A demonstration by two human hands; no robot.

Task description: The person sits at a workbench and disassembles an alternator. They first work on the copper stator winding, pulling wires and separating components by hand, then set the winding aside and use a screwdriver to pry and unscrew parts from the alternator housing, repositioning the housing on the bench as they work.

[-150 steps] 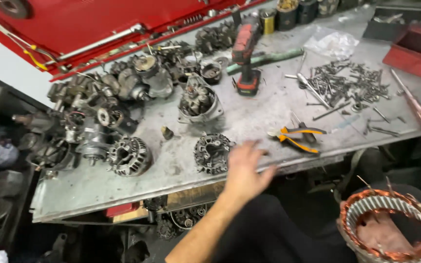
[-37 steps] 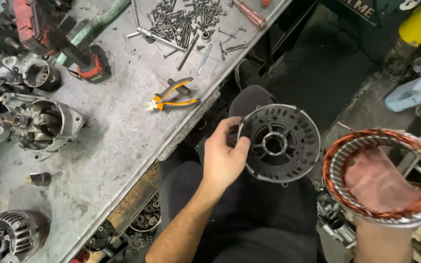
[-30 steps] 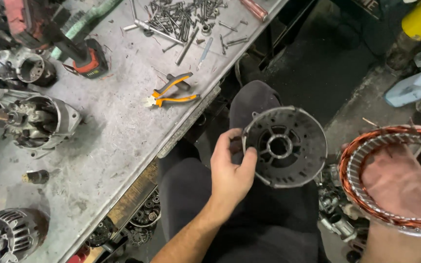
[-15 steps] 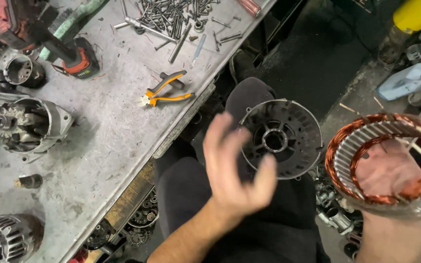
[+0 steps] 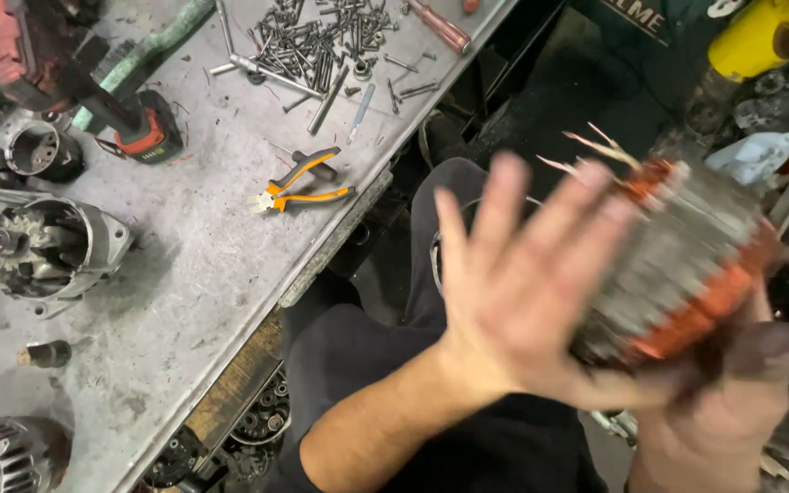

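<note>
The grey metal desk (image 5: 203, 274) fills the left half of the view, its long edge running from the bottom left up to the top right. The person's dark-clothed lap (image 5: 376, 365) lies just off that edge.

The stator (image 5: 678, 265), a ring of grey laminations banded with copper windings, is off the desk to the right, over the lap, tilted and blurred. The right hand (image 5: 714, 411) grips it from below; how its fingers lie is mostly hidden behind the ring and blur, so their state cannot be told. The left hand (image 5: 522, 283) is open with its fingers (image 5: 495, 210) spread wide, palm against the stator's near side, also blurred. A curved metal rim (image 5: 435, 256) shows just behind the left hand; what it belongs to cannot be told.

Near the desk's left edge lies an alternator housing (image 5: 47, 246), open side up. A red and black power tool (image 5: 75, 82) rests toward the top left corner, a green-handled tool (image 5: 148, 55) beside it. Another alternator (image 5: 2, 456) sits at the bottom left corner.

A pile of bolts and screws (image 5: 321, 46) is spread near the top edge, with a red-handled screwdriver (image 5: 436, 23) just to its right. Orange-handled pliers (image 5: 299, 187) lie near the desk's long edge, well apart from the hands. A small dark cylinder (image 5: 47, 353) lies below the housing.
</note>
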